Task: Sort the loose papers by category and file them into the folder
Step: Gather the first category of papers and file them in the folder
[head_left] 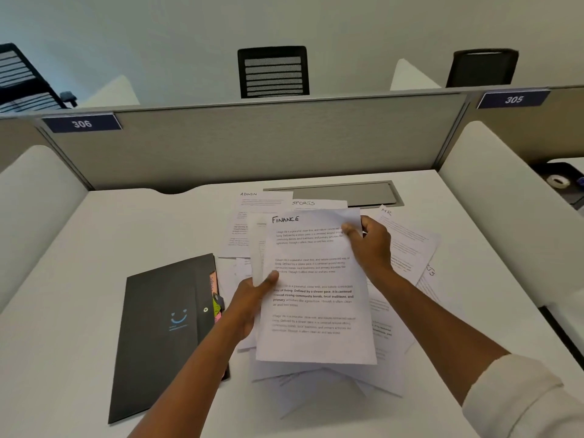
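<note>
Sheet in hand: the FINANCE sheet (313,289) is lifted above the heap near the middle of the table (94,248), tilted toward the camera; at least one more sheet edge shows just behind it on its left side.
Left hand: the left hand (249,303) holds the sheet's left edge about halfway down, thumb on the printed face, the other fingers hidden behind the paper, so clamped on it.
Right hand: the right hand (371,241) pinches the upper right corner, fingers (350,230) closed over the front of the page.
Loose papers: the heap (401,248) lies spread under and around the held sheet, overlapping at mixed angles; an ADMIN sheet (262,200), a SPORTS sheet (319,204) and an HR sheet (407,235) show their headings at the far side.
Folder: the dark folder (164,330) lies flat just left of the heap, closed, its snap button fastened as far as I can tell; coloured tabs (216,301) peek from its right edge.
Done so far: no separate category piles are visible; headings are mixed together.
Left to do: by my reading nearly everything, namely grouping by heading, opening the folder and filing each group.
Stage: early sorting, judged from the unsorted spread.
</note>
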Tool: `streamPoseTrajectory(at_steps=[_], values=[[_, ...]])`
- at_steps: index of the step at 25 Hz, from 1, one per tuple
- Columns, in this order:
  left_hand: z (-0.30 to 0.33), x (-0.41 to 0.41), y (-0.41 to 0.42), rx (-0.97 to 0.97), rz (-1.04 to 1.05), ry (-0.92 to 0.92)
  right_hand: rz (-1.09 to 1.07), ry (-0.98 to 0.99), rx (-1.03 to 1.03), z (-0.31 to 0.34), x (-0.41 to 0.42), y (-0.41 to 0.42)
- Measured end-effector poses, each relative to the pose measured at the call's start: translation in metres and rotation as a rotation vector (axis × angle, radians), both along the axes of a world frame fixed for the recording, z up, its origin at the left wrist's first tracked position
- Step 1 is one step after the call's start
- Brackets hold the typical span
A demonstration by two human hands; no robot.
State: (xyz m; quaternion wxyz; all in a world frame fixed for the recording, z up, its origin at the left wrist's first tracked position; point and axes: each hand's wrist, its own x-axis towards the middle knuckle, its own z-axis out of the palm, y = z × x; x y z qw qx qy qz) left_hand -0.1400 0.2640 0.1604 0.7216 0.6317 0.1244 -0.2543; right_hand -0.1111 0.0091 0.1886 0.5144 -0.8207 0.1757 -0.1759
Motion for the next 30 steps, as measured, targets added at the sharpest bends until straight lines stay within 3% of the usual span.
streamPoseTrajectory(at_steps=[7,12,19,30], values=[[-0.002,0.002,0.003,0.063,-0.063,-0.121,0.053,0.087,0.315,-0.020,-0.019,-0.004],[0.001,0.002,0.002,0.068,-0.126,-0.257,0.270,0.096,0.570,-0.034,-0.051,0.002],[0.001,0.002,-0.005,0.091,-0.082,-0.427,0.186,-0.091,0.537,-0.021,-0.058,0.013],[-0.015,-0.009,-0.022,0.189,0.029,-0.445,0.174,0.007,0.266,-0.053,-0.072,0.013]])
